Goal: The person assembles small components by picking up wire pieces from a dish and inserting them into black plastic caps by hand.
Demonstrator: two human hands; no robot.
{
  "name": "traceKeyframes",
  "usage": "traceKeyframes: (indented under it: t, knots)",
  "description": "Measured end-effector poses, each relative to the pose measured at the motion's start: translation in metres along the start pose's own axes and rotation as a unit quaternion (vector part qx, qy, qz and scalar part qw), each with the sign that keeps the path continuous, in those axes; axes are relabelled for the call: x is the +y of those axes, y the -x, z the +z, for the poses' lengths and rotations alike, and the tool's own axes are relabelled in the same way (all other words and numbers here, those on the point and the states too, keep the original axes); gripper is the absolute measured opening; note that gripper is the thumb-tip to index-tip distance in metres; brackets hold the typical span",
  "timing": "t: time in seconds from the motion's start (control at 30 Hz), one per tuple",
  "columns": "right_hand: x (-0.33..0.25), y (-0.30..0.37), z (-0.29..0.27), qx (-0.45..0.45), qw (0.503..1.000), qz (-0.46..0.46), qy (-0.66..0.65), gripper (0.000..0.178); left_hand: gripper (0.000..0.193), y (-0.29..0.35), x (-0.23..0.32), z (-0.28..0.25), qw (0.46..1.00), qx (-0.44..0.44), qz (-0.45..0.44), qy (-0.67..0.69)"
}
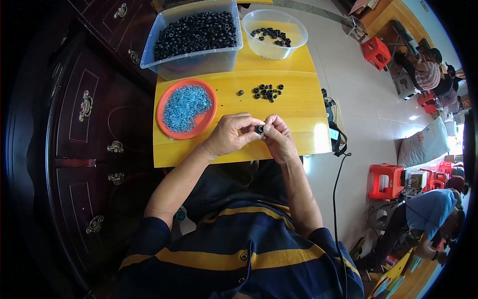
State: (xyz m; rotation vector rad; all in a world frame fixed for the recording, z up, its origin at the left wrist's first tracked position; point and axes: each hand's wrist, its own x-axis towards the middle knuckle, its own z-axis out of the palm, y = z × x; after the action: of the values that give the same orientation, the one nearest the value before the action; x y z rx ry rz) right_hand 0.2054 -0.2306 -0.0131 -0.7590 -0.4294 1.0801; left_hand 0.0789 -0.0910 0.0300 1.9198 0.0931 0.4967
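Observation:
Between the fingertips of my left hand (231, 133) and my right hand (280, 137) is a small black ring-shaped part (259, 129). Both hands pinch it above the table's near edge, and the fingers partly cover it. Beyond them lies a loose group of small black parts (267, 92), with one rounder black piece (241, 92) apart to its left. Left of my left hand, a round orange plate (204, 124) bears a heap of small shiny blue pieces (183, 107), too small to make out singly.
At the table's far side stand a clear plastic bin (199, 65) full of black parts and a clear round bowl (269, 52) holding several. Dark wooden cabinets (82, 124) flank the left. A black cable (336, 199) hangs at the right. Red stools (386, 181) and other people (430, 212) are farther right.

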Motion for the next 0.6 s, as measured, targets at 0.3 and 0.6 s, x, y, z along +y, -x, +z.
traceKeyframes:
  t: [0.3,0.6]
  knots:
    - [0.006,-0.01,0.012,0.006,1.0,0.023,-0.013,0.008,0.022,0.011,0.001,-0.004,0.999,0.044,-0.008,-0.014]
    - [0.005,-0.004,0.011,-0.015,1.0,-0.01,-0.014,0.012,0.017,0.009,0.008,0.007,0.997,0.078,0.019,-0.012]
